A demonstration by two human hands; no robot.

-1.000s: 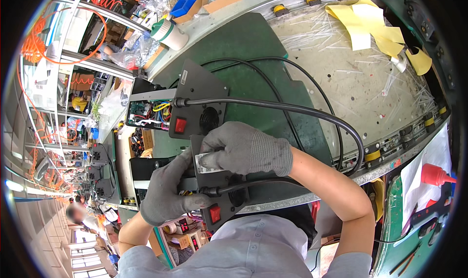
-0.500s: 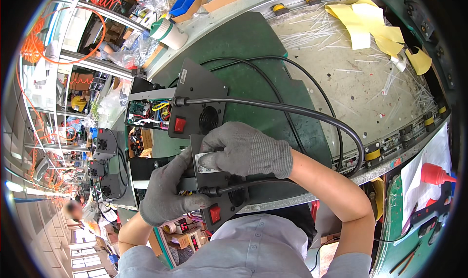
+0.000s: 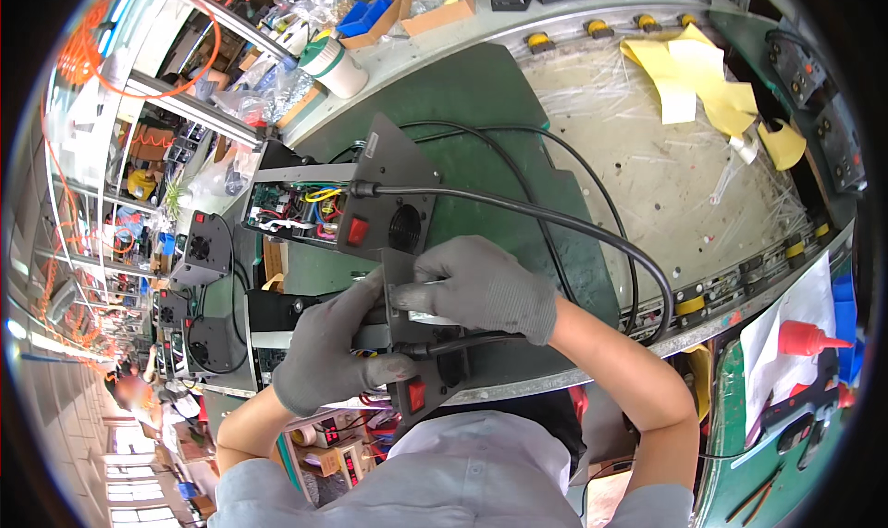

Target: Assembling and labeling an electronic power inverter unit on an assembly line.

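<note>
Left hand (image 3: 328,357), in a gray knit glove, grips the flat black metal panel (image 3: 407,332) at its 9 o'clock edge, thumb just above the red rocker switch (image 3: 416,397). Gray-gloved right hand (image 3: 490,287) is curled, fingertips at the panel face over a mostly covered pale flat piece (image 3: 430,319); whether it pinches that piece cannot be told. Panel lies at 6 o'clock from an open black-panelled unit (image 3: 393,153). Judged good practice: brace the panel from behind, press evenly, leave the black cord (image 3: 472,341), running toward 3 o'clock, slack.
</note>
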